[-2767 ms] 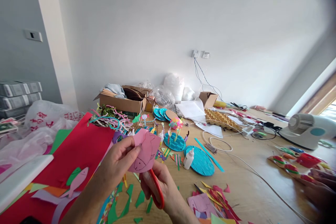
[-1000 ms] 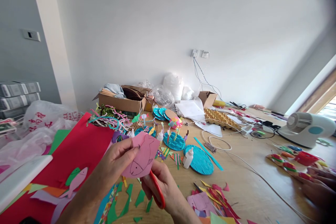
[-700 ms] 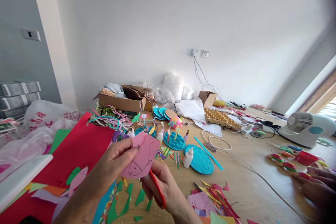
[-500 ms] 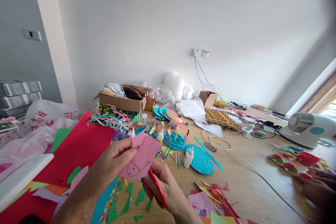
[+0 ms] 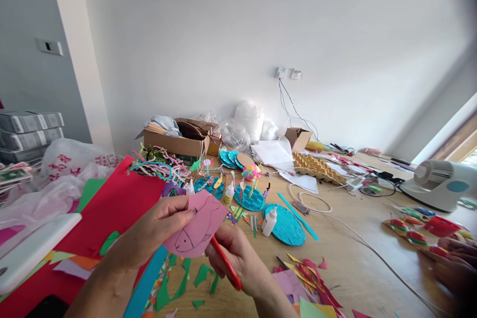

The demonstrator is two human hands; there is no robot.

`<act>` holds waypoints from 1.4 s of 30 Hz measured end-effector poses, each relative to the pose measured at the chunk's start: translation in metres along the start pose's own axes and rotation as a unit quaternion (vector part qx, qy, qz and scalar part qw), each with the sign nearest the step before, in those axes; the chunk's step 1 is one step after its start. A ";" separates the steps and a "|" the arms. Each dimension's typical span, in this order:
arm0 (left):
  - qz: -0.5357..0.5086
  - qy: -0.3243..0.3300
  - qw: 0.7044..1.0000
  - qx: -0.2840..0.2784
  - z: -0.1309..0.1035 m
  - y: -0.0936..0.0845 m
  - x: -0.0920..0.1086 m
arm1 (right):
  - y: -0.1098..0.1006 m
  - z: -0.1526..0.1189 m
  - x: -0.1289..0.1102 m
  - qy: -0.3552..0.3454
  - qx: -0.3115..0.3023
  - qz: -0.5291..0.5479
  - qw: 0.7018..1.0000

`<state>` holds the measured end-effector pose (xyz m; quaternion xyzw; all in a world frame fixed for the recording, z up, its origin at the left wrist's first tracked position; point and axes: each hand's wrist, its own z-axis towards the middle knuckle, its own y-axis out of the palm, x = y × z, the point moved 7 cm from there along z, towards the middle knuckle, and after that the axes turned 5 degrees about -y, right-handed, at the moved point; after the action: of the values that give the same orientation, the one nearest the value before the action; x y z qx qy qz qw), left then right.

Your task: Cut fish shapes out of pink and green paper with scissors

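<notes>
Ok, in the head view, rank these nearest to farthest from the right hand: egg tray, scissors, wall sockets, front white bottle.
1. Scissors: held in the right hand.
2. Front white bottle: ahead, slightly right.
3. Egg tray: farther back, right.
4. Wall sockets: on the back wall.

Your left forearm [image 5: 106,278] slants up and rightward; your left hand [image 5: 161,223] pinches, thumb [image 5: 183,220] opposed to bent fingers [image 5: 174,204]. Your right forearm [image 5: 274,293] slants up and leftward; your right hand [image 5: 234,253], fingers curled, is near the left.
</notes>
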<state>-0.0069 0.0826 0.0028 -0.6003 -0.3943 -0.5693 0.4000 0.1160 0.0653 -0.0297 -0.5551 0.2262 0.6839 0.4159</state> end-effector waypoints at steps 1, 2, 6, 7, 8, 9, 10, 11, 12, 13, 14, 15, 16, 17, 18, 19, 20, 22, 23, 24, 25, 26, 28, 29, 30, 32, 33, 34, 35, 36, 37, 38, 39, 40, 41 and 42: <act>0.006 -0.002 1.000 -0.010 0.000 0.000 -0.001 | -0.001 -0.001 -0.003 -0.005 -0.004 -0.020 1.000; 0.012 -0.002 1.000 -0.018 0.000 0.000 -0.001 | -0.003 -0.001 -0.006 -0.011 -0.006 -0.041 0.999; 0.027 -0.006 0.998 -0.050 0.002 -0.001 -0.005 | -0.008 -0.003 -0.011 -0.015 -0.014 -0.113 0.993; 0.029 -0.009 0.998 -0.057 0.002 -0.001 -0.006 | -0.009 -0.003 -0.011 -0.012 -0.016 -0.127 0.992; 0.030 -0.011 0.997 -0.063 0.003 -0.001 -0.007 | -0.010 -0.004 -0.011 -0.009 -0.019 -0.140 0.990; 0.033 -0.011 0.997 -0.069 0.003 -0.001 -0.008 | -0.010 -0.004 -0.010 -0.009 -0.022 -0.151 0.988; 0.035 -0.010 0.997 -0.075 0.003 -0.001 -0.008 | -0.011 -0.004 -0.010 -0.009 -0.024 -0.160 0.987; 0.038 -0.008 0.996 -0.082 0.003 -0.001 -0.009 | -0.012 -0.004 -0.010 -0.010 -0.027 -0.170 0.985; 0.042 -0.007 0.995 -0.087 0.003 -0.001 -0.010 | -0.012 -0.004 -0.010 -0.012 -0.030 -0.181 0.983; 0.046 -0.008 0.995 -0.091 0.002 -0.001 -0.011 | -0.013 -0.005 -0.010 -0.014 -0.031 -0.193 0.981; 0.053 -0.010 0.994 -0.093 0.002 -0.002 -0.013 | -0.014 -0.005 -0.011 -0.018 -0.033 -0.208 0.977; 0.060 -0.016 0.994 -0.091 0.002 -0.004 -0.014 | -0.015 -0.005 -0.012 -0.018 -0.034 -0.223 0.974; 0.068 -0.021 0.993 -0.091 0.002 -0.005 -0.016 | -0.015 -0.005 -0.013 -0.019 -0.037 -0.236 0.971; 0.076 -0.025 0.993 -0.089 0.002 -0.006 -0.017 | -0.016 -0.006 -0.014 -0.018 -0.038 -0.245 0.969; 0.078 -0.027 0.993 -0.085 0.002 -0.007 -0.017 | -0.016 -0.006 -0.015 -0.017 -0.037 -0.248 0.968; 0.073 -0.022 0.994 -0.076 0.002 -0.008 -0.016 | -0.016 -0.005 -0.015 -0.015 -0.035 -0.245 0.969; 0.056 -0.012 0.996 -0.062 0.003 -0.009 -0.013 | -0.016 -0.005 -0.015 -0.009 -0.026 -0.233 0.972; -0.021 0.017 1.000 -0.016 0.006 -0.013 -0.008 | -0.019 -0.003 -0.013 0.009 0.017 -0.189 0.982; -0.078 0.036 0.996 0.018 0.008 -0.016 -0.005 | -0.023 -0.002 -0.011 0.018 0.055 -0.158 0.986; -0.137 0.051 0.988 0.051 0.009 -0.017 -0.005 | -0.027 -0.002 -0.011 0.019 0.103 -0.123 0.987; -0.189 0.070 0.976 0.081 0.011 -0.018 -0.005 | -0.030 -0.002 -0.010 0.016 0.150 -0.086 0.985; -0.232 0.088 0.962 0.109 0.013 -0.017 -0.006 | -0.032 -0.002 -0.008 0.009 0.183 -0.055 0.982; -0.248 0.083 0.962 0.081 0.019 0.000 -0.010 | -0.032 -0.001 -0.005 -0.003 0.216 -0.027 0.976; -0.247 0.084 0.963 0.067 0.021 0.009 -0.012 | -0.032 0.000 -0.003 -0.006 0.226 -0.023 0.974; -0.247 0.084 0.963 0.061 0.023 0.017 -0.013 | -0.030 0.000 -0.001 -0.015 0.232 -0.023 0.972; -0.263 0.078 0.959 0.075 0.023 0.026 -0.015 | -0.026 0.001 0.002 -0.034 0.231 -0.040 0.971; -0.273 0.081 0.954 0.090 0.022 0.028 -0.014 | -0.024 0.000 0.004 -0.041 0.232 -0.053 0.970; -0.283 0.083 0.950 0.102 0.021 0.030 -0.013 | -0.023 0.000 0.005 -0.045 0.233 -0.065 0.969; -0.292 0.086 0.946 0.114 0.019 0.031 -0.012 | -0.021 0.000 0.007 -0.048 0.234 -0.077 0.968; -0.301 0.089 0.941 0.126 0.018 0.031 -0.010 | -0.020 0.000 0.008 -0.049 0.235 -0.086 0.967; -0.308 0.089 0.937 0.137 0.017 0.031 -0.010 | -0.019 0.000 0.008 -0.050 0.235 -0.094 0.966; -0.315 0.087 0.933 0.152 0.016 0.029 -0.010 | -0.018 0.000 0.008 -0.049 0.232 -0.099 0.966; -0.320 0.084 0.929 0.168 0.016 0.027 -0.011 | -0.016 0.000 0.009 -0.048 0.226 -0.102 0.968; -0.323 0.080 0.925 0.182 0.015 0.025 -0.013 | -0.015 0.001 0.009 -0.045 0.219 -0.103 0.969; -0.323 0.076 0.923 0.194 0.015 0.023 -0.015 | -0.014 0.001 0.009 -0.041 0.210 -0.105 0.971; -0.324 0.075 0.921 0.202 0.014 0.021 -0.016 | -0.013 0.001 0.009 -0.036 0.204 -0.108 0.972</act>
<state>0.0169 0.0878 -0.0141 -0.3024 -0.6425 -0.6193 0.3349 0.1253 0.0762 -0.0360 -0.4549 0.2842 0.5939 0.5997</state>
